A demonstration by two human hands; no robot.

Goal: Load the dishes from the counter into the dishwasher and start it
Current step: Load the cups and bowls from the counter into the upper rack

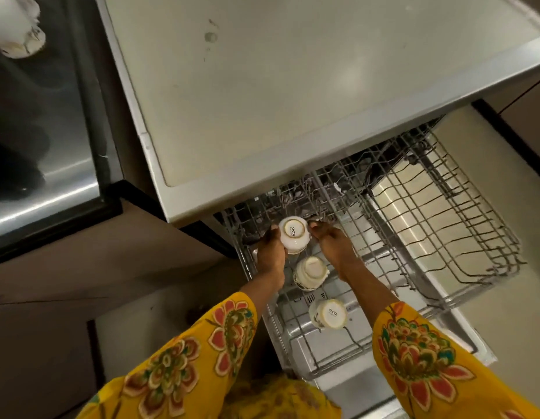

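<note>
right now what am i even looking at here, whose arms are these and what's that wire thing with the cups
This is one picture from a camera worn on a person's head, looking down at their own two arms in yellow flowered sleeves. The wire thing is a pulled-out dishwasher rack, under the edge of a pale counter. Three white cups sit upside down in a row on it. The left hand and right hand are on either side of the farthest cup, the fingers at its sides. The middle cup and the nearest cup stand untouched. How firmly the farthest cup is gripped is hard to tell.
</note>
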